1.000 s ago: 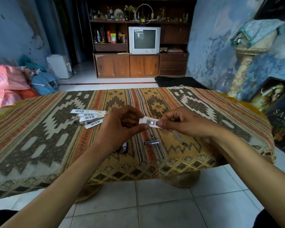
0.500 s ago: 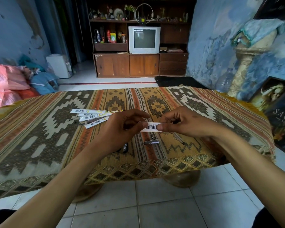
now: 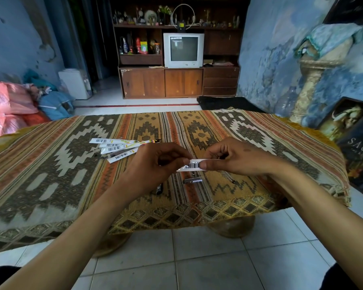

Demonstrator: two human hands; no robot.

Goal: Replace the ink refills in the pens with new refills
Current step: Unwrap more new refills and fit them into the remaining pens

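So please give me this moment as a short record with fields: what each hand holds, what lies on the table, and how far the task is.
left hand: pinches the left end of the refill packet
right hand: pinches the packet's right end, thumb beside the barcode
packet state: held above the table, not visibly open
spare refill packets: fanned pile on the patterned tablecloth, left of the hands
pen parts: metal piece and dark piece lie below the hands
task stage: unwrapping a new refill; none inserted yet
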